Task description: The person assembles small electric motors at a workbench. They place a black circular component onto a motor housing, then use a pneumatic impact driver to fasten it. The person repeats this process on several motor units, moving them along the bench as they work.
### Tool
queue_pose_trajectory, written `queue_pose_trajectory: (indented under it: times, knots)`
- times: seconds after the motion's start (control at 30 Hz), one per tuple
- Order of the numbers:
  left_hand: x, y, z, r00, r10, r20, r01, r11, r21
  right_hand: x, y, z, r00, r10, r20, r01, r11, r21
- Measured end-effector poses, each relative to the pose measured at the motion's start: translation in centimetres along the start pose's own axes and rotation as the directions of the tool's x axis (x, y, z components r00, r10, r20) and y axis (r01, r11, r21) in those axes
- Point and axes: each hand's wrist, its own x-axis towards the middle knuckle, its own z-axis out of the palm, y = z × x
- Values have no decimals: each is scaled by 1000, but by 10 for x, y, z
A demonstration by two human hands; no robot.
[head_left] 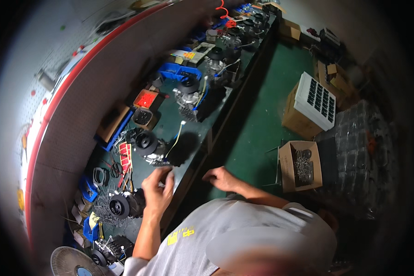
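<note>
My left hand (157,189) is over the edge of the green workbench (195,138), its fingers curled in toward the thumb. What it holds, if anything, is too small to make out. Just beyond it stands a motor unit with a black fan wheel (146,143) and a thin wire lead (175,140) ending in a white plug. Beside my left wrist is another motor unit (119,206), lying among a heap of grey cable ties. My right hand (221,178) hangs off the bench, over the floor side, with bent fingers drawn together; their contents cannot be seen.
More motor units (187,85) line the bench. Scissors (116,169), red-handled pliers (124,177), a red label sheet (125,155), a bin of red parts (146,99) and blue trays (179,71) lie along it. A fan (71,262) stands near left; open cartons (287,168) stand right.
</note>
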Motion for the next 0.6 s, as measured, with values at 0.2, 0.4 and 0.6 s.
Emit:
queue_pose_trajectory:
  times: [0.2, 0.4, 0.6]
  knots:
    - [132, 55, 141, 801, 376, 465, -396, 916, -60, 6, 38, -156, 968, 12, -250, 12, 996, 94]
    - [288, 91, 217, 614, 547, 569, -679, 734, 26, 44, 69, -255, 941, 64, -331, -20, 991, 133]
    - [449, 59, 293, 646, 500, 577, -669, 735, 112, 87, 120, -365, 926, 102, -364, -91, 995, 49]
